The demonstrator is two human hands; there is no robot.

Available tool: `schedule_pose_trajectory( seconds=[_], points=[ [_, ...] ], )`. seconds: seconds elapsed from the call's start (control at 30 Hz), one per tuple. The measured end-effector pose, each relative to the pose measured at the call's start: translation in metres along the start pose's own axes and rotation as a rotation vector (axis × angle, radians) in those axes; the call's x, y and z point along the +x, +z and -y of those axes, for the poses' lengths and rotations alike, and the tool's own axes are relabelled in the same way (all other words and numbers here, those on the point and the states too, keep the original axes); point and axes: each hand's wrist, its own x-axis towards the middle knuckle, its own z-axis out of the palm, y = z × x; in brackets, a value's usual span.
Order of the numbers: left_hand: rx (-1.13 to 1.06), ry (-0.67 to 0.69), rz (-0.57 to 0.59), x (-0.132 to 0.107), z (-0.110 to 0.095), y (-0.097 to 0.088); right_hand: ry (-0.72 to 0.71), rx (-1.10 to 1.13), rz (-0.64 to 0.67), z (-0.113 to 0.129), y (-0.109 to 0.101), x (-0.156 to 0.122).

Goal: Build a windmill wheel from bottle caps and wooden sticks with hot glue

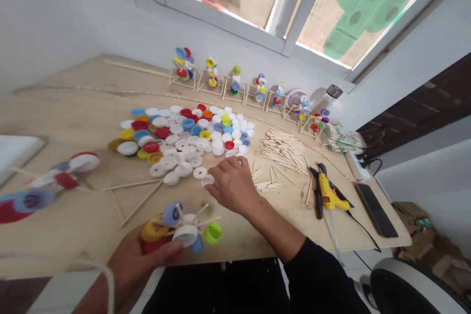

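Note:
My left hand (pixel 147 250) is closed round a small wheel of bottle caps (pixel 185 234) on wooden sticks, near the table's front edge. A white cap forms its hub; yellow, red, blue and green caps sit round it, and some sticks show bare ends. My right hand (pixel 233 181) is palm down at the near edge of a pile of loose bottle caps (pixel 180 142), fingers bent and apart from the thumb. By its thumb lies a white bottle cap (pixel 207 181); whether they touch is unclear. Its palm side is hidden.
Wooden sticks (pixel 283 149) lie right of the caps, near a yellow glue gun (pixel 329 194) and a phone (pixel 376 210). Several cap wheels on stick frames (pixel 235 83) line the back, beside a bottle (pixel 327 98). Another cap wheel (pixel 55 181) is at left, near a stick triangle (pixel 142 201).

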Motion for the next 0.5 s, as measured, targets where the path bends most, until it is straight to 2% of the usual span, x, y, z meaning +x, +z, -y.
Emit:
schedule_pose_trajectory(
  seconds=[0.13, 0.27, 0.37, 0.5],
  points=[
    [-0.016, 0.007, -0.012, 0.002, 0.002, -0.001, 0.007, -0.129, -0.023, 0.011, 0.013, 0.014],
    [-0.053, 0.013, -0.016, 0.002, -0.003, 0.004, 0.008, -0.123, -0.027, 0.01, 0.015, 0.01],
    [-0.092, 0.023, 0.0, 0.001, -0.007, 0.01, 0.017, -0.049, -0.078, 0.0, 0.007, -0.014],
    [-0.08, 0.033, -0.01, 0.0, -0.01, 0.022, 0.102, 0.104, -0.193, -0.018, -0.003, -0.068]
  ],
)
